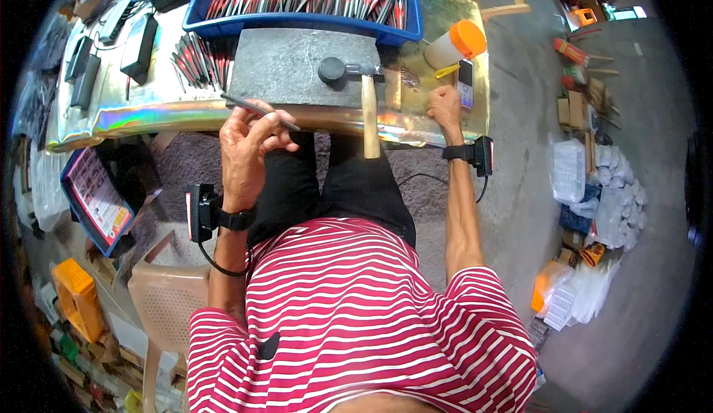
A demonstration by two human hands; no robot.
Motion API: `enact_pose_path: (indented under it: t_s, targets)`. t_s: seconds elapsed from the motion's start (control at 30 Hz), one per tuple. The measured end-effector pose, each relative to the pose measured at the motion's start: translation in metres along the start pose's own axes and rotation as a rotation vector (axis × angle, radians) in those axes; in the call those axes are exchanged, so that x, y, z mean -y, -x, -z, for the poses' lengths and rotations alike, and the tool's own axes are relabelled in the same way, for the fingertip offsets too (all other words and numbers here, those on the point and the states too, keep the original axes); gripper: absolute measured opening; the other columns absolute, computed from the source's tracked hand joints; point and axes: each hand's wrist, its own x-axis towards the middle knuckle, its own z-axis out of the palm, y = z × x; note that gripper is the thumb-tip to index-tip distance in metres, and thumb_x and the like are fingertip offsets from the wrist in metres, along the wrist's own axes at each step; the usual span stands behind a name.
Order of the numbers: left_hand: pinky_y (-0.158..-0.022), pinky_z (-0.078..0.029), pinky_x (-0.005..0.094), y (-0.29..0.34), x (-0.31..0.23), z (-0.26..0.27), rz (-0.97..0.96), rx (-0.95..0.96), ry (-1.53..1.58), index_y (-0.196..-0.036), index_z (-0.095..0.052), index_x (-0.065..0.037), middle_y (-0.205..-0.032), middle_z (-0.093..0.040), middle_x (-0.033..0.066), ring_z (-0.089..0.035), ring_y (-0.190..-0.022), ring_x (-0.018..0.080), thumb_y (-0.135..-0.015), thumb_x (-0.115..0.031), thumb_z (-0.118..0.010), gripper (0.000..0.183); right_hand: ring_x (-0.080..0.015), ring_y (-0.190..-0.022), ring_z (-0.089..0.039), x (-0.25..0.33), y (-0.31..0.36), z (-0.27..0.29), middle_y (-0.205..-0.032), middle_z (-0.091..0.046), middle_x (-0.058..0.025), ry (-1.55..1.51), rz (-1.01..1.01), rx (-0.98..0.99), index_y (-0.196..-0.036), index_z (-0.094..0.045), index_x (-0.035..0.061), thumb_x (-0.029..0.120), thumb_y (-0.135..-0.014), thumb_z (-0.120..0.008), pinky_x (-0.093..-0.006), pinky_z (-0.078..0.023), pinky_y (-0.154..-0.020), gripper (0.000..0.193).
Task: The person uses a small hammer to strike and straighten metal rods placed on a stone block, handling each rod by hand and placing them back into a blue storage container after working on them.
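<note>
Between the fingers of my left hand [245, 145] is a thin, dark, flat strip [261, 111], held slantwise at the table's front edge. Just beyond it lies a grey stone slab [282, 60]. A hammer [370, 112] with a black round head and wooden handle rests on the slab, its handle jutting past the table edge. My right hand [445, 107] is closed in a fist at the right of the table; whatever is inside it, if anything, is hidden. Close by it are a mobile phone [465, 86] and a small yellow tool [446, 71].
Behind the slab stands a blue tray [304, 23] full of thin red-and-black pieces, with a loose pile [202, 62] to its left. An orange-lidded jar [451, 45] stands at right. Black boxes [139, 47] lie at left. A plastic chair [167, 283] is beside me.
</note>
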Motion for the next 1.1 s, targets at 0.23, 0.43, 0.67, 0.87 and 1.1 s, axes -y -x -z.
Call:
enact_pose_path:
  t_s: [0.23, 0.43, 0.67, 0.87, 1.1]
  targets:
    - [-0.057, -0.051, 0.0251, -0.013, 0.002, -0.024, 0.068, 0.116, 0.048, -0.1, -0.048, 0.004, -0.083, -0.056, 0.0125, -0.054, -0.062, 0.0112, -0.082, -0.01, -0.05, 0.023, -0.0071, -0.049, -0.044, 0.084, 0.036, -0.008, -0.064, -0.049, -0.0022, -0.64, -0.06, 0.03, -0.076, -0.05, 0.0006, 0.003, -0.072, -0.053, -0.0187, -0.039, -0.045, 0.005]
    - [-0.056, -0.051, 0.0248, -0.021, 0.007, -0.035, 0.076, 0.126, 0.185, -0.097, -0.05, 0.003, -0.083, -0.056, 0.0118, -0.054, -0.064, 0.0111, -0.082, -0.013, -0.052, 0.022, -0.0068, -0.053, -0.047, 0.152, 0.075, -0.043, -0.072, -0.054, -0.0054, -0.849, -0.012, 0.372, -0.086, -0.054, -0.0028, 0.001, -0.075, -0.054, -0.0182, -0.04, -0.047, 0.012]
    - [-0.053, -0.052, 0.0232, -0.02, 0.01, -0.033, 0.095, 0.115, 0.35, -0.091, -0.051, 0.001, -0.077, -0.057, 0.0075, -0.054, -0.062, 0.0092, -0.081, -0.012, -0.054, 0.017, -0.0063, -0.054, -0.048, 0.176, 0.095, -0.067, -0.072, -0.055, -0.0035, -0.904, 0.032, 0.441, -0.087, -0.056, -0.0027, 0.002, -0.076, -0.053, -0.0188, -0.04, -0.049, 0.013]
    - [-0.053, -0.051, 0.0226, -0.02, 0.012, -0.029, 0.128, 0.139, 0.431, -0.087, -0.05, 0.001, -0.078, -0.055, 0.0077, -0.052, -0.06, 0.009, -0.082, -0.014, -0.052, 0.016, -0.0066, -0.053, -0.047, 0.179, 0.097, -0.071, -0.072, -0.055, -0.0047, -0.866, 0.052, 0.421, -0.086, -0.055, -0.0039, 0.002, -0.074, -0.054, -0.019, -0.04, -0.048, 0.013]
    - [-0.054, -0.051, 0.0219, -0.018, 0.013, -0.025, 0.142, 0.154, 0.477, -0.085, -0.052, 0.001, -0.076, -0.056, 0.0072, -0.052, -0.061, 0.009, -0.084, -0.017, -0.049, 0.019, -0.0061, -0.052, -0.047, 0.185, 0.098, -0.075, -0.073, -0.055, -0.0048, -0.777, 0.067, 0.417, -0.086, -0.053, -0.0035, 0.003, -0.074, -0.054, -0.0181, -0.039, -0.046, 0.013]
